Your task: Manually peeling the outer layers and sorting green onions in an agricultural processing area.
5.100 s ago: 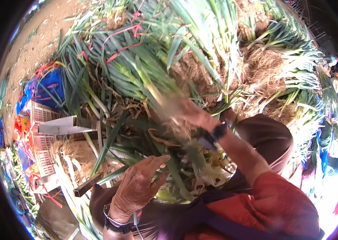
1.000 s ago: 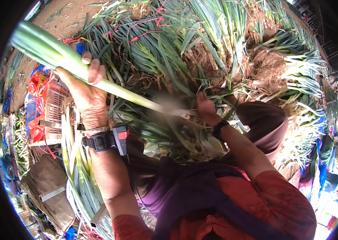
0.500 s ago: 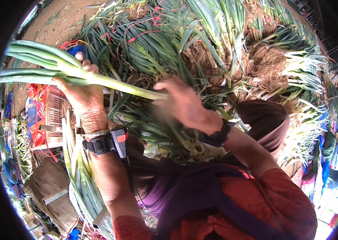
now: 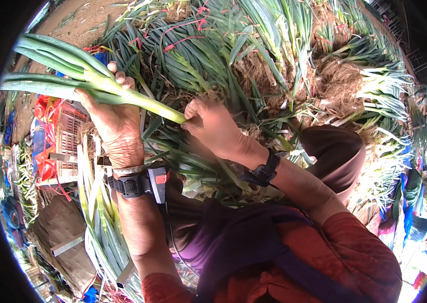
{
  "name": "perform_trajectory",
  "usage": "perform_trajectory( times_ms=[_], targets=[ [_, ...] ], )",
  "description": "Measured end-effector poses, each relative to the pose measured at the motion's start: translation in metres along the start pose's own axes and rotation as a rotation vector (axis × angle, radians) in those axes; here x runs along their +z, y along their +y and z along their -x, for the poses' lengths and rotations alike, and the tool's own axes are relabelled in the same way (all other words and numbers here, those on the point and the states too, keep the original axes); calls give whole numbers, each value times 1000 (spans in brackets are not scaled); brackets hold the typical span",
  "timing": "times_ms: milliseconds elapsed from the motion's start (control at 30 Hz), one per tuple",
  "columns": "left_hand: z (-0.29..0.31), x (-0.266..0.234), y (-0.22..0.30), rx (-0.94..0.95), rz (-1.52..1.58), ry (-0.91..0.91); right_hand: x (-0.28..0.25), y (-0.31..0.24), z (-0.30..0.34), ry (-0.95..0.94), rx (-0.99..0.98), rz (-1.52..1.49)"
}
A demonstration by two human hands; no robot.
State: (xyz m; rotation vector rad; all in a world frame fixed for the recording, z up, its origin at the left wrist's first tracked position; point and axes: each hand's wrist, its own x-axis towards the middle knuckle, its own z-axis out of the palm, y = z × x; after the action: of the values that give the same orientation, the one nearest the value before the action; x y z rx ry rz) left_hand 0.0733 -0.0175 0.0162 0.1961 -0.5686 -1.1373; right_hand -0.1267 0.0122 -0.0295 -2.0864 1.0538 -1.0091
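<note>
A long green onion (image 4: pixel 155 107) lies slantwise across my left hand (image 4: pixel 115 123), its leaves fanning to the upper left and its pale stalk pointing right. The fingers and thumb of that hand are closed round the stalk where the leaves part. My right hand (image 4: pixel 216 129) is closed at the stalk's lower end, with the tip hidden inside the fist and some blur on the hand. Beneath both hands lie loose green onions (image 4: pixel 198 164).
Heaped green onions (image 4: pixel 188 65), some tied with pink string, fill the ground ahead. Bushy brown roots (image 4: pixel 337 81) show at the right. Left of me are a plastic crate (image 4: pixel 69 126), a metal-edged rack with more onions (image 4: pixel 97 222), and brown sacking (image 4: pixel 64 235).
My right hand has come left and closed at the stalk's end, which was showing before. My left hand has shifted slightly right, and the leaves have swung up a little.
</note>
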Motion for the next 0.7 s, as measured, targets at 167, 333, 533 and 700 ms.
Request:
perform_trajectory(
  times_ms=[167, 333, 533, 700],
  targets=[
    [2, 3, -1, 7, -53, 47, 0, -4, 7, -6, -124, 133],
    [-6, -10, 6, 78, -111, 159, -33, -12, 22, 77, -614, 284],
    [-19, -42, 16, 126, -68, 177, -49, 23, 19, 429, 265, -1318],
    [-25, -65, 47, 120, -6, 158, -77, 75, 50, 82, -310, 344]
  ],
)
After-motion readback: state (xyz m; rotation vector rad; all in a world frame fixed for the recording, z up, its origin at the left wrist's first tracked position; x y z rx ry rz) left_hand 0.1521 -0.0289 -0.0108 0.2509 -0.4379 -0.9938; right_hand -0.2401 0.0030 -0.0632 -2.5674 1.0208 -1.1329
